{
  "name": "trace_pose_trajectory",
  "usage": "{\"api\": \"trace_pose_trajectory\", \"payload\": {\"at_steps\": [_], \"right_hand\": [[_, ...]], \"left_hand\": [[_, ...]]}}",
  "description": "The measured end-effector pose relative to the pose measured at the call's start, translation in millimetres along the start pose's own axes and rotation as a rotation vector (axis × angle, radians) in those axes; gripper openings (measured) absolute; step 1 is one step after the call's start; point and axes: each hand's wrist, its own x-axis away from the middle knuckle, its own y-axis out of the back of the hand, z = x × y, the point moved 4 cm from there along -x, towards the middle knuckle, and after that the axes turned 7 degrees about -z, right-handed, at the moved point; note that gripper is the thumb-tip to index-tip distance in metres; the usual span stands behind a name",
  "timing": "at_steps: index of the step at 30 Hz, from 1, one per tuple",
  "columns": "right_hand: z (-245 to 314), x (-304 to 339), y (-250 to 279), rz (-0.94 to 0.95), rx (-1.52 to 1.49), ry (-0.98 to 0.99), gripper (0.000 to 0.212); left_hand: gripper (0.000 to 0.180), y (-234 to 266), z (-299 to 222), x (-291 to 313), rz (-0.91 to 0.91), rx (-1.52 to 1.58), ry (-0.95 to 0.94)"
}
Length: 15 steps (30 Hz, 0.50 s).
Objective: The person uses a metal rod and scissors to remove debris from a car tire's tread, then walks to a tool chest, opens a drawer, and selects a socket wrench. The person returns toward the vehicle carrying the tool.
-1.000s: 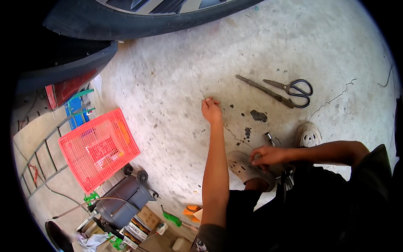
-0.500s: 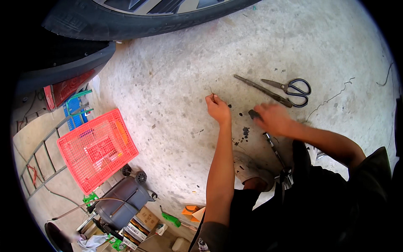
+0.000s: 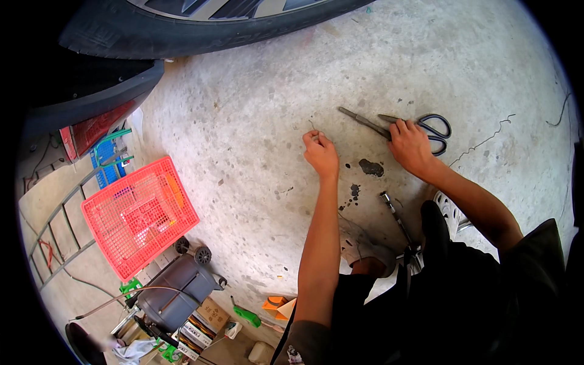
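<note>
My left hand hovers over the concrete floor, thumb and fingers pinched on a thin piece of wire whose end sticks up past the fingertips. To its right, my right hand is down over a long, dark, flat metal bar, fingers curled around its middle. The bar's near end is hidden under the palm. Beside it lie scissors with black loop handles; my fingers cover part of their blades. A longer kinked wire lies right of the scissors.
A car wheel stands at the top. At left are a red plastic basket, a metal ladder frame and a dark grey wheeled tank. A ratchet-like metal tool lies near my legs. Dark stains mark the floor.
My right hand has moved up and right from beside the dark stain onto the metal bar and scissors. My left hand has shifted slightly right, still pinching the wire.
</note>
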Motion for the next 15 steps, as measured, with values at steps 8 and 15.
{"api": "trace_pose_trajectory", "payload": {"at_steps": [8,15], "right_hand": [[-1.2,6.2,-6.1,0.206,-0.383,-0.309,0.021],[17.3,2.2,-2.6,0.194,-0.608,-0.415,0.022]], "left_hand": [[0.025,-10.0,10.4,2.1,0.082,-0.031,-0.118],[0.037,-18.5,-10.8,7.2,0.238,-0.532,-0.432]]}}
